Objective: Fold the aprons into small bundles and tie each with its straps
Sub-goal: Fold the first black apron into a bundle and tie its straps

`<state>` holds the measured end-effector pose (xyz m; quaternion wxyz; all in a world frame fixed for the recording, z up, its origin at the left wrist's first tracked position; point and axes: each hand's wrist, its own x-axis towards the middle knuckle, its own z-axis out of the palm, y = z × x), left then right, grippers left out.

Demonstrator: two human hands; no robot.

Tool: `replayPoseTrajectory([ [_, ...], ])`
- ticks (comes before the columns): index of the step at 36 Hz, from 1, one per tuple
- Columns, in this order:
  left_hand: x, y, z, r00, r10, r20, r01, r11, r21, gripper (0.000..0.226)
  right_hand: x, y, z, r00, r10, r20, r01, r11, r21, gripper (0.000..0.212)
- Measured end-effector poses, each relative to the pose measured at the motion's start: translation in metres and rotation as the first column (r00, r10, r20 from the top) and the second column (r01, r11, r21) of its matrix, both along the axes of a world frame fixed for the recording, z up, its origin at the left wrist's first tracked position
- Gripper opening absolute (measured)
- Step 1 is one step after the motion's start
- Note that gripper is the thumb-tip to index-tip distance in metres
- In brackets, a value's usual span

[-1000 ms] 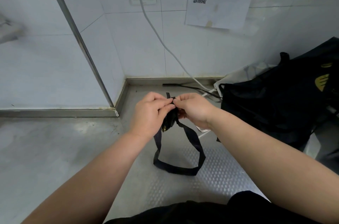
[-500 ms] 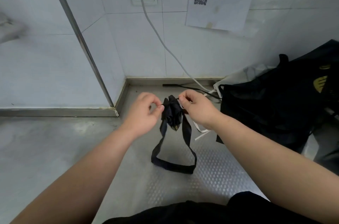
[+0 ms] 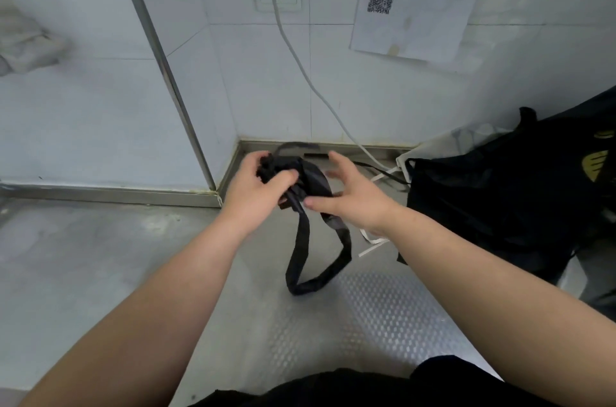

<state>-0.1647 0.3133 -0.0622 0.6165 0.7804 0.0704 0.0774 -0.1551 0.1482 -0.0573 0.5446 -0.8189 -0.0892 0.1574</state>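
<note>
Small black apron bundle (image 3: 283, 170), half hidden under left hand (image 3: 256, 186), fingers clamped around it.
Blurred strap (image 3: 301, 253) hanging looped below; right hand (image 3: 346, 196) beside, fingers spread wide.

left hand (image 3: 256, 186) now clamps bundle (image 3: 283, 170); right hand (image 3: 350, 196) fingers released.

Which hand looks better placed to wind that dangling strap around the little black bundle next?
Probably the right hand. It is open, its fingers spread beside the strap, so it is free to take it. The left hand is closed on the bundle and is better left holding it steady.
</note>
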Motion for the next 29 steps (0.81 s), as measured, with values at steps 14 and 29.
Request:
replayPoseTrajectory([
  [14, -0.030, 0.041, -0.046, 0.935, -0.150, -0.320, 0.288, 0.848, 0.446, 0.066, 0.003, 0.062, -0.004, 0.968, 0.245, 0.046, -0.239, 0.965, -0.111, 0.016],
  [29, 0.000, 0.117, 0.001, 0.959, 0.274, -0.078, -0.285, 0.925, -0.252, 0.017, 0.036, 0.095, 0.017, 0.936, -0.169, 0.308, 0.249, 0.937, -0.243, 0.025],
])
